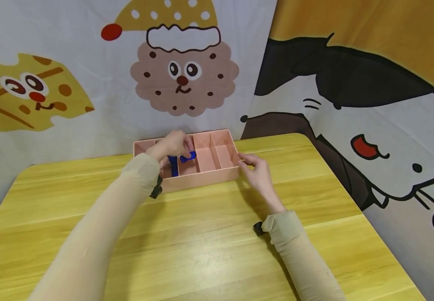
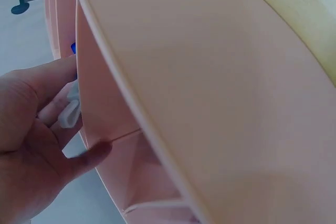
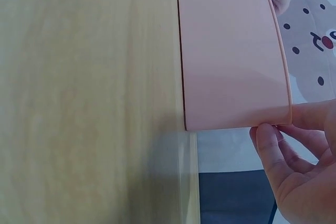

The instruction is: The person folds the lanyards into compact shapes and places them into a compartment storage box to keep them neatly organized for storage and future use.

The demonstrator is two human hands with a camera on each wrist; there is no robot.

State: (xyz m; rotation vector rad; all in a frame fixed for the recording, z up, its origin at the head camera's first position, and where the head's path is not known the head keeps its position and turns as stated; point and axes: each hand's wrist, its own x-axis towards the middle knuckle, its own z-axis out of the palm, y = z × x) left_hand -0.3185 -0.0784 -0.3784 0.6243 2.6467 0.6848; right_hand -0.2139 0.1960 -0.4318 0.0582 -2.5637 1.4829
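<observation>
A pink divided box (image 1: 201,177) stands at the far side of the table. My left hand (image 1: 175,144) reaches over its rim, fingertips pinching a small dark-blue piece (image 1: 188,156) over a middle compartment. Another blue piece (image 1: 174,166), long and narrow, lies in the compartment to the left. In the left wrist view a whitish, translucent looped thing (image 2: 71,111) shows between the fingers of that hand (image 2: 31,129), the fingertips partly hidden behind a divider. My right hand (image 1: 256,171) grips the box's right end, thumb and fingers at the upper edge, plainest in the right wrist view.
The wooden table (image 1: 201,234) extends in front of the box toward me. Right behind the box hangs a printed cloth (image 1: 111,96) with cartoon figures. My left forearm crosses over the left end of the box and hides part of its compartments.
</observation>
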